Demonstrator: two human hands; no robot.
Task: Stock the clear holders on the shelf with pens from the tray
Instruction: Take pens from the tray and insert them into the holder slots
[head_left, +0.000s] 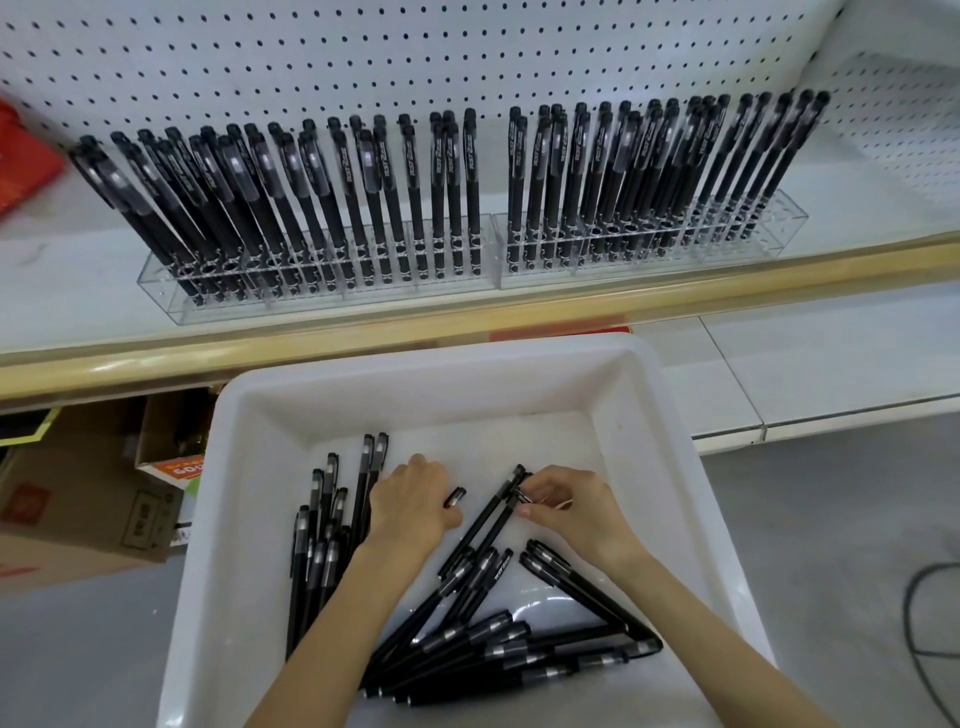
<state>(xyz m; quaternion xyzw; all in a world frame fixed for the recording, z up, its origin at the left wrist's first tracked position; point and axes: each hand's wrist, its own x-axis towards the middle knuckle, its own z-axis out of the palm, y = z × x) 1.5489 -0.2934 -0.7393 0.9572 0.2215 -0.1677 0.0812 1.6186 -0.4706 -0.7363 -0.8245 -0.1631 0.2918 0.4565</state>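
Pickup step: left hand (410, 506) curled round a pen (455, 496), right hand (569, 506) pinching pens (496, 517) in tray (436, 370); nxt, lift to holders (332, 293).

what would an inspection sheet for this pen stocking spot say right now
surface: white shelf, tan front edge
job's things: left clear holder and right clear holder stand on the shelf, mostly filled with upright black pens, a few holes open; white tray below holds loose pens lying flat
clutter: red item at the shelf's left end
hands: left hand grips a capped pen; right hand pinches the top of a pen pair
cables: dark cable on the floor, right
surroundings: pegboard behind; cardboard boxes under the shelf, left
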